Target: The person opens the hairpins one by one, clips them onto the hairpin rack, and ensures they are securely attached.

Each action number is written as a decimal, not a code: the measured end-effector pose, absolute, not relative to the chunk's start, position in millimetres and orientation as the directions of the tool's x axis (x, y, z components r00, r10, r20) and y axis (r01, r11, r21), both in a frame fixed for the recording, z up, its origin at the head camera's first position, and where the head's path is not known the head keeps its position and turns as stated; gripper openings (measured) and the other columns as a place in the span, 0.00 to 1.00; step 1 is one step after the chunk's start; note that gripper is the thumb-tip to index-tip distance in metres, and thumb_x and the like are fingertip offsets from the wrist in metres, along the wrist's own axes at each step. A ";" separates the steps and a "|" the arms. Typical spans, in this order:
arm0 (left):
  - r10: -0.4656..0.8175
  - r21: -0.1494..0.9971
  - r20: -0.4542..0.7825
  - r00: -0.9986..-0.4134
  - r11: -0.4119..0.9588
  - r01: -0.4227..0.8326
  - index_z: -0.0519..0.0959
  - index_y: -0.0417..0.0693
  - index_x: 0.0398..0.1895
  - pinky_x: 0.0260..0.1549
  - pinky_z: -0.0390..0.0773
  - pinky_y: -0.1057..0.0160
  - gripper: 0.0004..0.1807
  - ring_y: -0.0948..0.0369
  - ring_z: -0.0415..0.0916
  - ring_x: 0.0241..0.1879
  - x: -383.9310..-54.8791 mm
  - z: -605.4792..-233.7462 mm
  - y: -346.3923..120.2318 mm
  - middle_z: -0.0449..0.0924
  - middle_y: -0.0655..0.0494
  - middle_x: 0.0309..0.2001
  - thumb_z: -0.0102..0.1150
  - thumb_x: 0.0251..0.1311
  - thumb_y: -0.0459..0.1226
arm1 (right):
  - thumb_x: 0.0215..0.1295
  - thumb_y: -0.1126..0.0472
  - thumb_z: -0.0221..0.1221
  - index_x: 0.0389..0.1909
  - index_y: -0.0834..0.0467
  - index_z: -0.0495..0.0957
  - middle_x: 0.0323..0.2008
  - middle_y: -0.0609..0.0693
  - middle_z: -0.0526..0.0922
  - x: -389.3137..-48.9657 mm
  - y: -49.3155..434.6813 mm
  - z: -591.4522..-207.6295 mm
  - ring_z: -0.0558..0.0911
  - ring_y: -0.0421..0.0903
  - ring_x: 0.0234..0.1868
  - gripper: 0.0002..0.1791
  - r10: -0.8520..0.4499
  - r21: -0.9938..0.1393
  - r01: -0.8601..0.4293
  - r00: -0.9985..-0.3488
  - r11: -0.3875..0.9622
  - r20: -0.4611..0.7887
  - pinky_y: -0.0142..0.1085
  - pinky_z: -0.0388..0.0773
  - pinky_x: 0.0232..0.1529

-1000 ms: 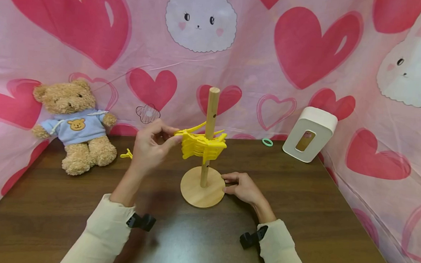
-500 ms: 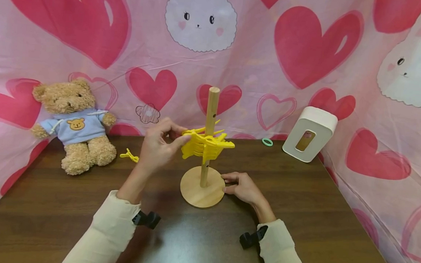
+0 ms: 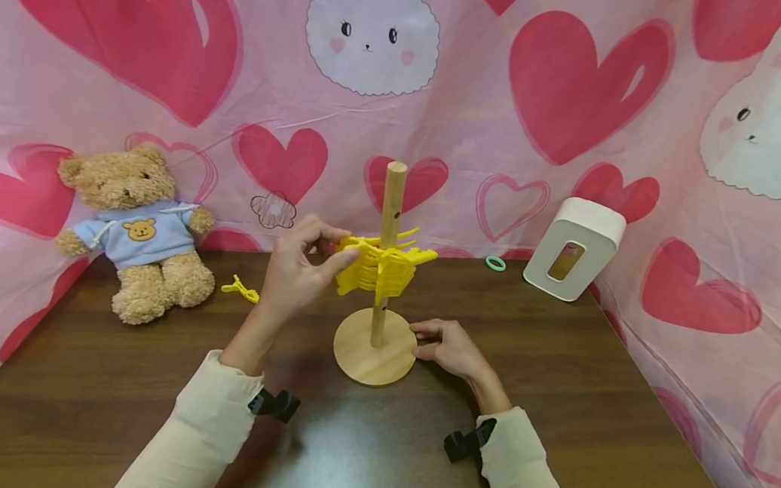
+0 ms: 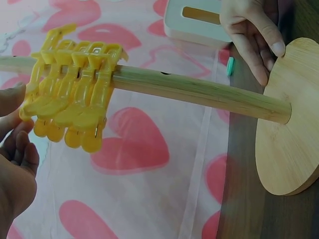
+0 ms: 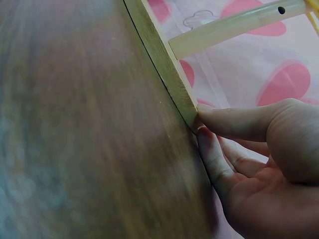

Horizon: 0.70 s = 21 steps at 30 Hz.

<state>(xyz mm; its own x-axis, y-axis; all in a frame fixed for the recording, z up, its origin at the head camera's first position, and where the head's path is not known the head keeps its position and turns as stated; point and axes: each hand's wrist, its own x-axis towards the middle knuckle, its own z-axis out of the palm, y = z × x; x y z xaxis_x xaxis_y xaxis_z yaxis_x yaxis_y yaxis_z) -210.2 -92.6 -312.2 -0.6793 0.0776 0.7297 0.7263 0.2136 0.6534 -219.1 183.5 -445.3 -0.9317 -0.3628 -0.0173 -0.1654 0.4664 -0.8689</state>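
Observation:
On the table stands an upright wooden pole [image 3: 392, 199] on a round base [image 3: 374, 360]. Several yellow clothespins [image 4: 75, 94] are stacked along the pole, their jaws around it. My left hand [image 3: 302, 260] pinches the handle end of the uppermost clothespin [image 3: 356, 251] between thumb and fingers, left of the pole. Its fingertips are partly hidden in the left wrist view. At the base's right edge, my right hand [image 3: 454, 348] grips the rim with thumb and finger, as the right wrist view shows [image 5: 259, 154].
One loose yellow clothespin [image 3: 241, 289] lies left on the dark wooden table [image 3: 533, 435]. A teddy bear [image 3: 142, 234] sits at the back left. A white box with a slot [image 3: 575, 246] and a small green ring [image 3: 496, 263] are at the back right.
My left hand has moved right toward the pole, bringing its clothespin in around the pole above the others. The right hand stays at the base.

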 end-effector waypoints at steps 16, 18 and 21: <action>0.086 0.716 0.675 -0.732 0.160 0.679 0.83 0.32 0.46 0.39 0.76 0.70 0.15 0.47 0.71 0.36 -211.8 -319.1 -100.3 0.75 0.52 0.36 0.72 0.54 0.24 | 0.61 0.70 0.66 0.57 0.69 0.80 0.53 0.62 0.83 -218.2 182.9 -444.0 0.80 0.56 0.53 0.22 -0.363 -0.871 -0.162 -0.932 0.463 -0.020 0.46 0.78 0.53; 0.086 0.723 0.669 -0.738 0.153 0.673 0.83 0.32 0.46 0.40 0.77 0.70 0.15 0.49 0.71 0.37 -212.0 -319.4 -100.2 0.75 0.51 0.36 0.72 0.54 0.24 | 0.61 0.70 0.66 0.57 0.69 0.80 0.53 0.62 0.83 -218.0 182.8 -443.7 0.80 0.56 0.53 0.22 -0.360 -0.872 -0.159 -0.933 0.462 -0.021 0.46 0.78 0.53; 0.085 0.732 0.660 -0.746 0.152 0.664 0.83 0.33 0.47 0.41 0.77 0.69 0.16 0.52 0.72 0.37 -211.9 -319.1 -100.2 0.75 0.47 0.37 0.72 0.55 0.25 | 0.61 0.70 0.66 0.57 0.70 0.80 0.53 0.62 0.83 -217.8 182.6 -442.9 0.80 0.56 0.53 0.22 -0.355 -0.874 -0.154 -0.935 0.461 -0.022 0.46 0.78 0.52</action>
